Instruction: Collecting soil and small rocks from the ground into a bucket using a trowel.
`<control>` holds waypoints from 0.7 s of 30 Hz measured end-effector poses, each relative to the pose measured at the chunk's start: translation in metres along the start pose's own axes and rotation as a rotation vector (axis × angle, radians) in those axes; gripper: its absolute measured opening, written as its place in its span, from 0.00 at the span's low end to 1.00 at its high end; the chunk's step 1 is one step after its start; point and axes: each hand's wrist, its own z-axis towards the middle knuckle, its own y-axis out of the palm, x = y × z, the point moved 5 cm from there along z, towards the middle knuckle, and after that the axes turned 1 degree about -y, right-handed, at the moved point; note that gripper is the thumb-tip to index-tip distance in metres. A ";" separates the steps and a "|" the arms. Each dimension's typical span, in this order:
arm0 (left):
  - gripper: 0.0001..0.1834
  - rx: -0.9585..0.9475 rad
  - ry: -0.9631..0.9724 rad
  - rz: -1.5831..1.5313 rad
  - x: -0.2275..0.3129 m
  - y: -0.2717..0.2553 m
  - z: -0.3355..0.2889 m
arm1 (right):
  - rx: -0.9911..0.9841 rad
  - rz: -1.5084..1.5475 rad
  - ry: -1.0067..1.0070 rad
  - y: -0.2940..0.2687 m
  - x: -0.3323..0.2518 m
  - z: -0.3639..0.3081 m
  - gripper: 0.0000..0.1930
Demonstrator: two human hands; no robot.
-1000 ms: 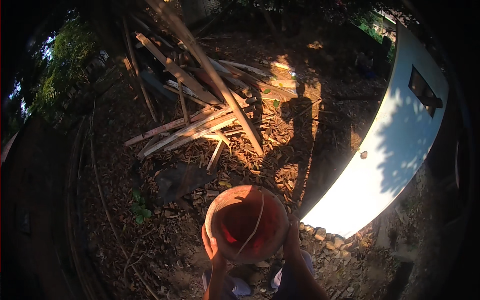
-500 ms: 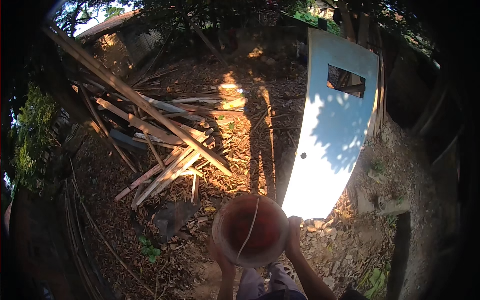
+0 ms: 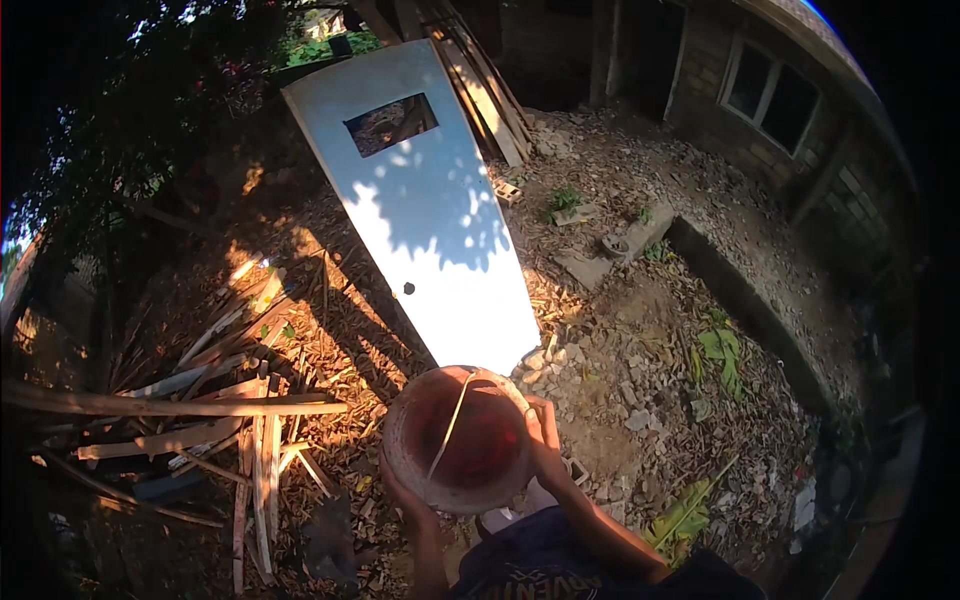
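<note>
A round bucket (image 3: 500, 455), dusty outside and reddish inside, is held in front of my body between both hands. Its thin pale handle (image 3: 452, 425) crosses the mouth. My left hand (image 3: 408, 497) is closed against the bucket's left side, its fingers partly hidden by it. On the opposite side, my right hand (image 3: 543, 440) grips near the rim. Just beyond the bucket stands a pale blue-white door (image 3: 415, 215) with a rectangular cut-out and a small dark knob or hole, brightly sunlit in its lower part.
Loose wooden planks (image 3: 190, 405) lie heaped at the left over dry leaves. Broken stones (image 3: 545, 360) lie by the door's foot. Boards (image 3: 480, 85) lean behind the door. A low concrete wall (image 3: 750, 315) and a building with a window (image 3: 770, 95) are at right.
My view has turned to the right: the door and plank heap have shifted left in the picture, and the building has come into sight. Both hands still hold the bucket.
</note>
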 end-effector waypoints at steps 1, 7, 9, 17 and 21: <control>0.34 0.007 0.020 0.122 -0.007 0.017 -0.006 | 0.050 0.007 -0.022 -0.016 -0.001 -0.002 0.22; 0.29 -0.212 0.195 0.008 -0.063 0.023 0.022 | 0.319 -0.134 -0.081 -0.066 -0.020 -0.011 0.25; 0.28 -0.265 0.045 0.152 -0.068 0.099 -0.003 | 0.303 -0.097 -0.109 -0.106 -0.021 -0.007 0.26; 0.28 -0.331 -0.044 0.223 -0.153 0.199 0.026 | 0.409 -0.184 -0.135 -0.209 -0.050 0.058 0.29; 0.29 -0.271 -0.139 0.169 -0.191 0.301 0.035 | 0.461 -0.116 -0.160 -0.284 -0.062 0.115 0.29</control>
